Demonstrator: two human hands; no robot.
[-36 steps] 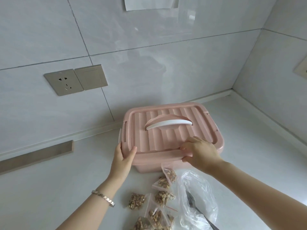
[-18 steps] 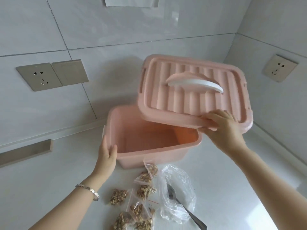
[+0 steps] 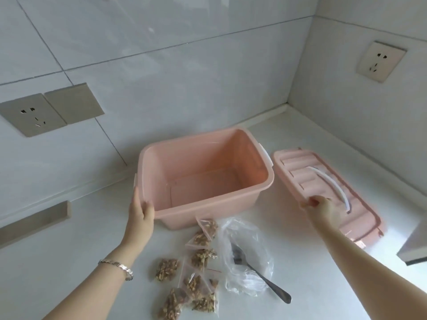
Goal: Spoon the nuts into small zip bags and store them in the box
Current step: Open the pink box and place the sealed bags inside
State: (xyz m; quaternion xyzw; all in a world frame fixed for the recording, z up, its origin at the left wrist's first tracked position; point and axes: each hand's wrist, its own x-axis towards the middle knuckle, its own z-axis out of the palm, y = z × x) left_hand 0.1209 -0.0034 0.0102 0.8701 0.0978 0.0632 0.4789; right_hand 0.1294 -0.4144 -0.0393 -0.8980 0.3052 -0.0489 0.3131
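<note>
The pink plastic box [image 3: 254, 195] stands open and empty on the white counter. My left hand [image 3: 141, 210] grips its front left corner, thumb over the rim. Its pink lid [image 3: 323, 192] with a white handle lies flat on the counter to the right of the box. My right hand [image 3: 322, 207] pinches the lid's near edge. Several small zip bags of nuts [image 3: 196, 269] lie on the counter in front of the box. A metal spoon [image 3: 261, 273] rests on an empty clear plastic bag [image 3: 245, 257] beside them.
Tiled walls meet in a corner behind the box. Wall sockets [image 3: 32, 114] sit at the left, and one socket [image 3: 381, 61] on the right wall. A grey-edged white object [image 3: 413, 245] juts in at the right edge.
My right hand lifted the lid off the box, carried it to the right and set it down on the counter. My left hand stayed on the box's left corner.
</note>
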